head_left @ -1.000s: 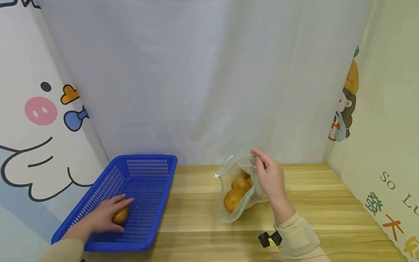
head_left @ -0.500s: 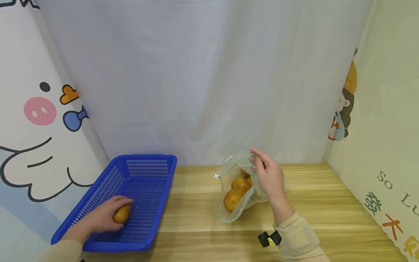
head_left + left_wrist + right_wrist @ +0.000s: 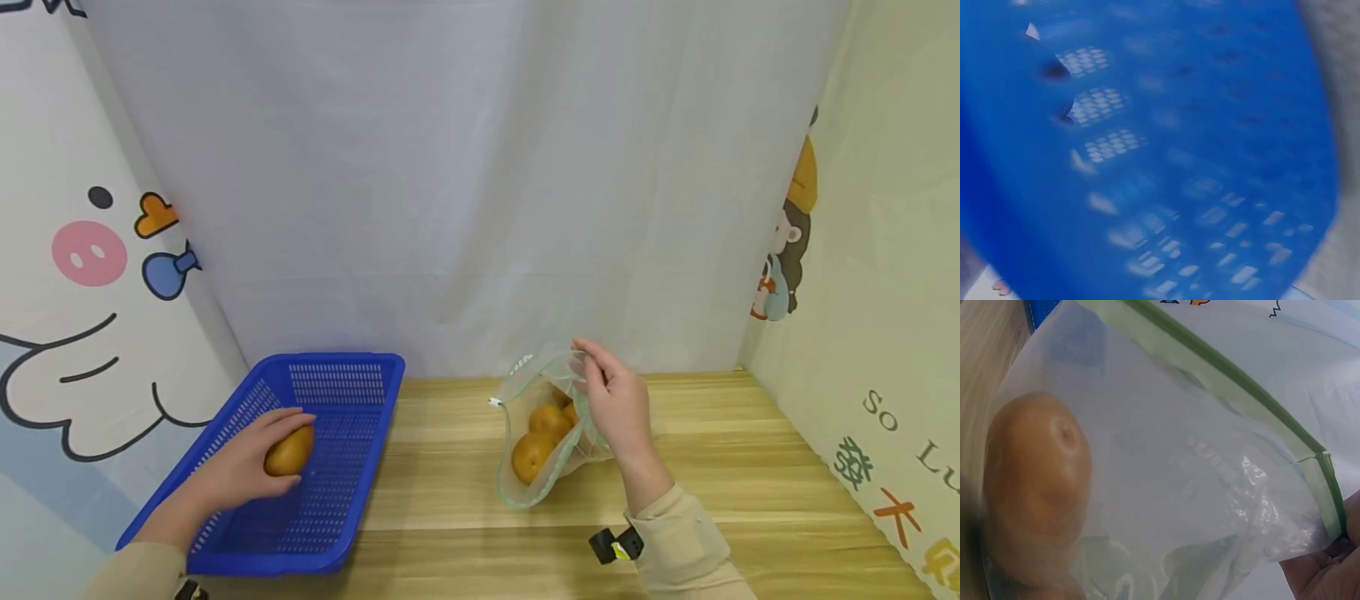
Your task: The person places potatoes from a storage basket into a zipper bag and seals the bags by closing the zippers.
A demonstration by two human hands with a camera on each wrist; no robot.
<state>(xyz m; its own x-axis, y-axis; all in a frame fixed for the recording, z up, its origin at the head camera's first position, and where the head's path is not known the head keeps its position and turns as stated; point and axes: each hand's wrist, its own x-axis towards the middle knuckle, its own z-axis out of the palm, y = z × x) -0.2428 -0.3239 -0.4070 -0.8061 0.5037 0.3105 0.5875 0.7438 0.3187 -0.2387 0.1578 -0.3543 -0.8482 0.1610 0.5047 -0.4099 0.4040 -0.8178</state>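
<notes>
My left hand (image 3: 243, 462) grips an orange (image 3: 292, 452), thumb on the near side and fingers over the top, inside the blue plastic basket (image 3: 396, 400). In the left wrist view, only the basket's blurred slotted wall (image 3: 1241, 125) fills the frame; the hand and fruit are out of sight there. My right hand (image 3: 621, 408) pinches the green-edged rim of a clear zip bag (image 3: 555, 482), holding its mouth apart. Several oranges (image 3: 532, 457) lie in the bag. One orange (image 3: 1038, 481) shows through the plastic in the right wrist view, with the right hand (image 3: 1329, 569) at the bag's corner.
The wooden table (image 3: 442, 467) runs between basket and bag. Behind it hangs a pale curtain (image 3: 450, 183), with printed panels on the left (image 3: 97, 350) and right (image 3: 892, 333). A black wrist device (image 3: 617, 546) sits by the right sleeve.
My left hand has closed round the orange and moved up and slightly right with it in the basket. The right hand and the bag have hardly moved.
</notes>
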